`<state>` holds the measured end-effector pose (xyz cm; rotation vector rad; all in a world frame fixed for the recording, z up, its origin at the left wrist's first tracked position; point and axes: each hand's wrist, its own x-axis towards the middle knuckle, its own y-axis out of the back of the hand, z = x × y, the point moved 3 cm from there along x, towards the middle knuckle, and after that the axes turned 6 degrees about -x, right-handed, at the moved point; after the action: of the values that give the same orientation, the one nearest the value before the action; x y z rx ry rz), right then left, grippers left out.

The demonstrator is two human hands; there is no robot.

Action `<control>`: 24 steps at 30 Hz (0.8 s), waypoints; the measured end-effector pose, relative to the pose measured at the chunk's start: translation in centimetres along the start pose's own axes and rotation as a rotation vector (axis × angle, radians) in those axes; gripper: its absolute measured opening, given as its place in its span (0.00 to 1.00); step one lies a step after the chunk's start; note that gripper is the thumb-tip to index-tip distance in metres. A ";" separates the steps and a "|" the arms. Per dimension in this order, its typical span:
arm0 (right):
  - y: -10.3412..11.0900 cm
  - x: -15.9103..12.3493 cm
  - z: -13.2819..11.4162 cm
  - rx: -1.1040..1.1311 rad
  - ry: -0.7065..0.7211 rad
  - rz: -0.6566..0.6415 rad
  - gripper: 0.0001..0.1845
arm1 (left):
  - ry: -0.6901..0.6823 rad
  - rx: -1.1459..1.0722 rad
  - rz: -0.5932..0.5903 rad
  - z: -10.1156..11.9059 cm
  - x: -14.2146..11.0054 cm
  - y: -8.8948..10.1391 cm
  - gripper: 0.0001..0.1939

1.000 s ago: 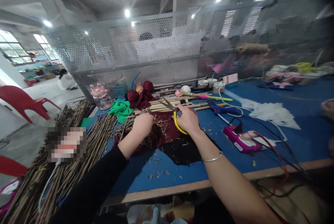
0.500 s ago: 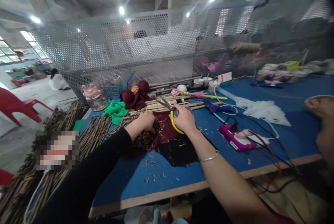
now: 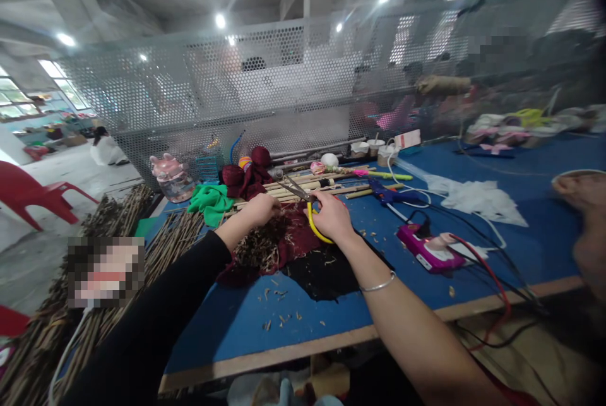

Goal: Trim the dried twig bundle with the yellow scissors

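My right hand grips a pair of scissors by its yellow handles. The slightly parted blades point up and to the left. My left hand is closed, fingers pinched together, just above a heap of dried plant stems and leaves; what lies between the fingertips is hidden. That heap rests on a dark red cloth. Beside it a black cloth lies flat on the blue table.
Long bundles of dry stalks lie at the left. Behind my hands are a green cloth, pale sticks and a pink jar. A blue glue gun and a purple power strip with cables are at the right.
My left hand went from spread over the dried heap to pinched and slightly raised, uncovering more of the heap. The scissors stay in my right hand, and the view has turned slightly right.
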<state>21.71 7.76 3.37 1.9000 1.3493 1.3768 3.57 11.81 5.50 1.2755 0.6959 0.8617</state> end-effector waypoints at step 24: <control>-1.1 -2.9 -4.0 0.325 0.264 -0.694 0.32 | 0.238 -0.039 0.484 -1.2 -11.2 -2.4 0.12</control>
<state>17.52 4.92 2.86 1.2211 2.2002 1.1065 -2.87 2.74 2.64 1.3406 0.5566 1.4338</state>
